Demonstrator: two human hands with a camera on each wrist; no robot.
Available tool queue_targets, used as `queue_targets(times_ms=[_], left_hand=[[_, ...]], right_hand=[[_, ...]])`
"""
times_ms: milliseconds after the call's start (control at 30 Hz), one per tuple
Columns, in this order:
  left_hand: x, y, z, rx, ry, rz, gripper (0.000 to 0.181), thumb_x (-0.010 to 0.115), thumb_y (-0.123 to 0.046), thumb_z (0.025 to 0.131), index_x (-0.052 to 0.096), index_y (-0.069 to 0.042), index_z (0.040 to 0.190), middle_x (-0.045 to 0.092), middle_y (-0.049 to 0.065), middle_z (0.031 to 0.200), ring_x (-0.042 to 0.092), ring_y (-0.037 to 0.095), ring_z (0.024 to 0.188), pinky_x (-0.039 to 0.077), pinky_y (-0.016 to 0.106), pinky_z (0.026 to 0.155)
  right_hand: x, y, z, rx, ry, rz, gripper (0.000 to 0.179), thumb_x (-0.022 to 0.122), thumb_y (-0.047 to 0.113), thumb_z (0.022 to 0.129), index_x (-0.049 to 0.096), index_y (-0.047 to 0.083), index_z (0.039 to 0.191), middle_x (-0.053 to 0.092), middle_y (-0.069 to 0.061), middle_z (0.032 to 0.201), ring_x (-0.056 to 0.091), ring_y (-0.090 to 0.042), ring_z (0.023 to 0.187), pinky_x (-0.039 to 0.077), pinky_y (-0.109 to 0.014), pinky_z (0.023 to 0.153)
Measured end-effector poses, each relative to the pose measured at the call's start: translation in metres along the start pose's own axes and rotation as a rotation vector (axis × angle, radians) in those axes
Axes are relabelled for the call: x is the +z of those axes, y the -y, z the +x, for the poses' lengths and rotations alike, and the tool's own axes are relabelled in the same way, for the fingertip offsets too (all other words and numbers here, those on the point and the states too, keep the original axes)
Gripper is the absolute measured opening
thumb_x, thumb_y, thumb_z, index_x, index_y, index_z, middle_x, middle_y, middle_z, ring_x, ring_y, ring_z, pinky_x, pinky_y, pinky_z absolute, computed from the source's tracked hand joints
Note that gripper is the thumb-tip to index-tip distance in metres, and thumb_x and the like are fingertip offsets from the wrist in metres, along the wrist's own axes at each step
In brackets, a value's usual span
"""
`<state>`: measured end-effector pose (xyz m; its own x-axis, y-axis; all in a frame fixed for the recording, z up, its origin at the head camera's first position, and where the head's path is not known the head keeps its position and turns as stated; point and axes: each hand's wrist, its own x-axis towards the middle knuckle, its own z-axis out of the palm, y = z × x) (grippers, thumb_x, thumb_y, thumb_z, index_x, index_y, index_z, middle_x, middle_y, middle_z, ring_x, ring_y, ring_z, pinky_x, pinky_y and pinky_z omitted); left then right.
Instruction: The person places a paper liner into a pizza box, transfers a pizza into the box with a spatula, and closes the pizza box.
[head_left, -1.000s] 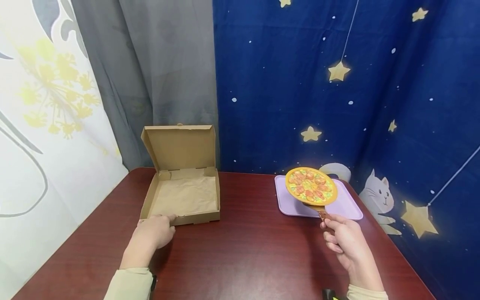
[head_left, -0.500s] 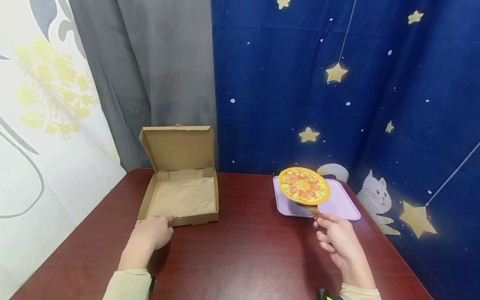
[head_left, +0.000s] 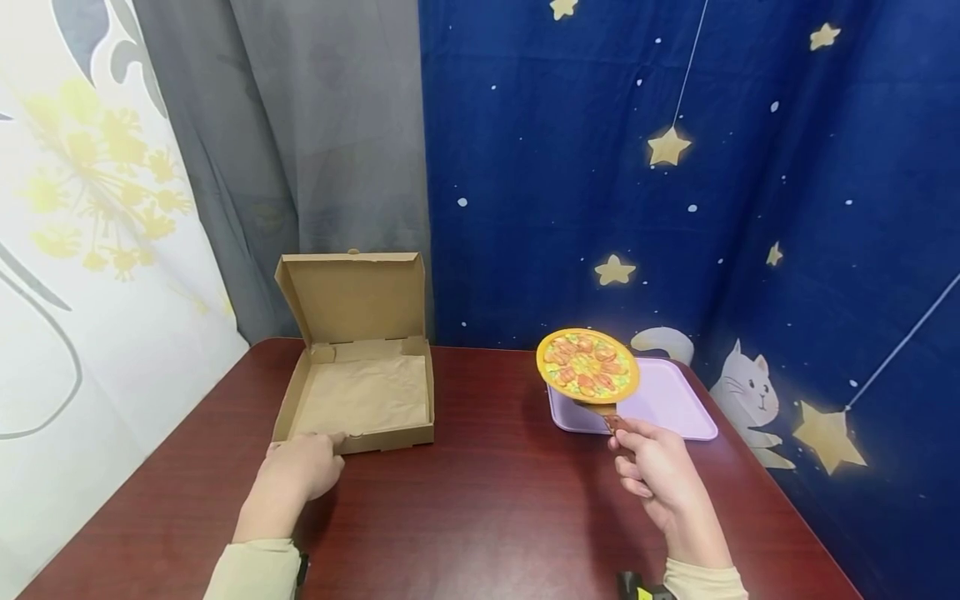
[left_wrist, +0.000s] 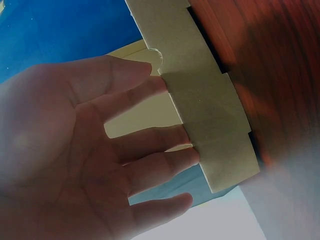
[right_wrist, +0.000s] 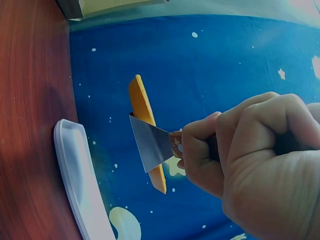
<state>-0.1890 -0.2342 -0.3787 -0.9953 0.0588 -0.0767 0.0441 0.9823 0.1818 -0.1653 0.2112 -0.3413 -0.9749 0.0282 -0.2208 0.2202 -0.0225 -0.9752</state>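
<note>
With my right hand (head_left: 660,471) I am grasping the handle (right_wrist: 176,144) of a metal spatula (right_wrist: 150,145), fingers curled firmly round it. On its blade I am balancing what looks like a toy pizza (head_left: 588,365), which is hanging in the air above the left end of the lilac tray (head_left: 667,400), not touching it. My left hand (head_left: 298,468) is resting on the front wall of the open cardboard pizza box (head_left: 397,437), its nearly straight fingertips reaching over the edge; I am not clenching it.

Judging by how it is staying flat past both sides of the blade, the pizza is probably stiff and light, and not easily broken. Nothing visible is fastening it, so its underside may be slipping on smooth metal; I am treating tilting as the main risk. For the spatula, the handle is offering the surest hold; for the pizza itself, opposite sides of its orange rim. The box is probably weighing little and shifting easily, so its front wall is giving my fingers a useful steadying place.
</note>
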Motion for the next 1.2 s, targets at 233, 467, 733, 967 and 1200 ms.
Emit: queue_targets(times_ms=[233, 467, 733, 967, 1200], left_hand=[[-0.001, -0.002, -0.003, -0.005, -0.002, -0.006, 0.045, 0.063, -0.016, 0.098, 0.067, -0.005, 0.141, 0.066, 0.033, 0.137, 0.064, 0.056, 0.125, 0.045, 0.078, 0.096], [0.001, -0.004, -0.007, -0.01, -0.007, -0.006, 0.045, 0.063, -0.016, 0.097, 0.067, -0.005, 0.141, 0.066, 0.033, 0.137, 0.065, 0.056, 0.124, 0.046, 0.076, 0.095], [0.002, -0.007, -0.012, -0.019, -0.008, -0.01, 0.045, 0.064, -0.016, 0.098, 0.067, -0.005, 0.141, 0.065, 0.034, 0.138, 0.064, 0.057, 0.124, 0.045, 0.076, 0.095], [0.001, -0.007, -0.012, -0.018, -0.009, -0.008, 0.045, 0.063, -0.016, 0.098, 0.066, -0.005, 0.142, 0.066, 0.034, 0.138, 0.064, 0.056, 0.124, 0.046, 0.076, 0.095], [0.001, -0.007, -0.013, -0.021, -0.002, -0.006, 0.046, 0.063, -0.016, 0.097, 0.066, -0.006, 0.142, 0.065, 0.033, 0.138, 0.065, 0.055, 0.125, 0.046, 0.074, 0.095]], right_hand=[[0.006, 0.001, -0.001, -0.025, 0.023, 0.001, 0.04, 0.036, 0.005, 0.111, 0.04, -0.011, 0.147, 0.051, -0.001, 0.092, 0.027, -0.002, 0.051, 0.02, -0.013, 0.041], [0.012, 0.001, -0.002, -0.038, 0.047, 0.003, 0.036, 0.037, 0.005, 0.111, 0.042, -0.011, 0.142, 0.05, -0.001, 0.091, 0.026, -0.002, 0.051, 0.019, -0.014, 0.042], [0.02, 0.004, -0.005, -0.04, 0.057, -0.009, 0.036, 0.038, 0.006, 0.111, 0.044, -0.011, 0.142, 0.051, -0.003, 0.093, 0.026, -0.003, 0.051, 0.02, -0.014, 0.042], [0.026, 0.004, -0.004, -0.047, 0.063, 0.002, 0.035, 0.039, 0.004, 0.11, 0.046, -0.012, 0.141, 0.051, -0.002, 0.09, 0.026, -0.003, 0.05, 0.018, -0.014, 0.042], [0.03, 0.003, -0.004, -0.042, 0.067, -0.011, 0.034, 0.039, 0.004, 0.109, 0.047, -0.011, 0.14, 0.051, -0.002, 0.091, 0.026, -0.003, 0.051, 0.019, -0.014, 0.042]])
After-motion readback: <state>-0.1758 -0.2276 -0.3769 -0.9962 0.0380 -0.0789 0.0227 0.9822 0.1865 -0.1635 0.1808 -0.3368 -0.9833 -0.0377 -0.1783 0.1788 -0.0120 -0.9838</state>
